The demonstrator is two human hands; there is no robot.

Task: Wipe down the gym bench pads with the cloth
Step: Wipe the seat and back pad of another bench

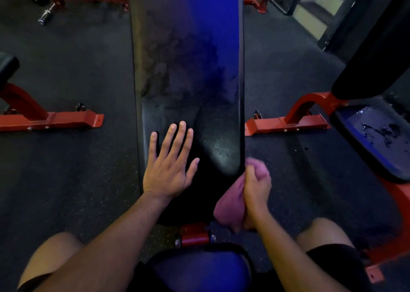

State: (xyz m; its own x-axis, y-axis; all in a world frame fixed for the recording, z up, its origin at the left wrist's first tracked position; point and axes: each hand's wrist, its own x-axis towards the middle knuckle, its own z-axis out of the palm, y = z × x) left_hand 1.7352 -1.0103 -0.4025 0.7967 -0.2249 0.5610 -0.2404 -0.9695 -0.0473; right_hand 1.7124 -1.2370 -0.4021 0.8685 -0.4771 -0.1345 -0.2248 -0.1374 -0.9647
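Observation:
A long black back pad (188, 70) of a gym bench runs up the middle of the view, with smeary marks across its middle and a blue sheen on its right half. My left hand (170, 165) lies flat on the pad's near end, fingers straight and spread. At the pad's near right edge my right hand (257, 192) grips a bunched pink cloth (228, 207). The cloth touches the pad's right side. The seat pad (199, 269), dark with a blue sheen, sits right below me between my knees.
Red steel feet of neighbouring benches lie on the dark rubber floor at left (55, 118) and right (286, 123). Another black pad (375, 141) with wet streaks stands at the right. A dumbbell bar (46, 14) lies far left. Steps (319, 7) rise at top right.

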